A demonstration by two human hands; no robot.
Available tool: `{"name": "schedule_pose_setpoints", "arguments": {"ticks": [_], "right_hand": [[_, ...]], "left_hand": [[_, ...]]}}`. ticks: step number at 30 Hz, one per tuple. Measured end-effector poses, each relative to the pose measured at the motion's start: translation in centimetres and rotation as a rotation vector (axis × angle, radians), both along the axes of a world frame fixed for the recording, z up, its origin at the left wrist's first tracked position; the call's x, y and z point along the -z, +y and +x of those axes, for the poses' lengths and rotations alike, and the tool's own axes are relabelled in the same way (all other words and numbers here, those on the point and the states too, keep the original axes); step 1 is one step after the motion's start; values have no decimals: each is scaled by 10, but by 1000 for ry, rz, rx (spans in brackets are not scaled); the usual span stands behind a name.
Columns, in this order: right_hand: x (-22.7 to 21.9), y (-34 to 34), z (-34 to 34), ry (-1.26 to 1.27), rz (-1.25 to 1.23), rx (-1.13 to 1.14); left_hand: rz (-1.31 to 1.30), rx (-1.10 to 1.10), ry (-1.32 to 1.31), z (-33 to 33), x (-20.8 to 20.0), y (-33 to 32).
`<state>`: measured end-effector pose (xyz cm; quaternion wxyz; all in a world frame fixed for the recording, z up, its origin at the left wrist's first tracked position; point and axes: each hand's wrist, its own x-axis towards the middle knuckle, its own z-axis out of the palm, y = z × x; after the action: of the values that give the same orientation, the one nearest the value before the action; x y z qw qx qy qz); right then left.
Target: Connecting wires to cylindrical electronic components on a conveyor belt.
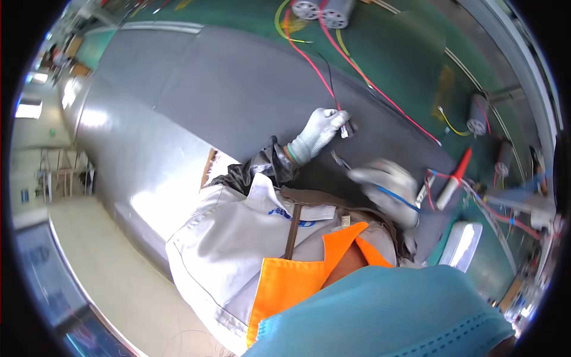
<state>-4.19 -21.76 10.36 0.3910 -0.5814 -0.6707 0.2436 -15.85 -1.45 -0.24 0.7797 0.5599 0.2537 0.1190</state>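
Note:
My left hand (318, 134), in a white knit glove, is closed on the ends of a red wire (315, 68) and a black wire (331, 77). The wires run down to it from grey cylinders (336, 14) at the top, and their tips poke out below the fingers. To its right, my right hand (389, 187) is gloved too and smeared by motion. A thin dark thing with a metallic tip (339, 159) sticks out from its fingers; its kind is unclear. The two hands are apart.
Dark grey matting (238, 89) covers the near bench, with a green surface (398, 41) beyond. Another red wire (380, 86) trails across it. At right lie a red-and-white-handled tool (455, 178), a white box-like object (461, 246) and more wired grey cylinders (477, 114).

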Motion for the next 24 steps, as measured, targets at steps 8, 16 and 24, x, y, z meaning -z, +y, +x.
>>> {"name": "schedule_pose_setpoints", "arguments": {"ticks": [8, 16, 24], "right_hand": [[70, -51, 57, -80, -538, 766], [84, 23, 46, 88, -270, 589], [102, 26, 33, 612, -459, 690]], "left_hand": [[1285, 355, 222, -24, -39, 140], [1446, -470, 581, 150, -5, 357], [1131, -206, 544, 153, -20, 338]]}}
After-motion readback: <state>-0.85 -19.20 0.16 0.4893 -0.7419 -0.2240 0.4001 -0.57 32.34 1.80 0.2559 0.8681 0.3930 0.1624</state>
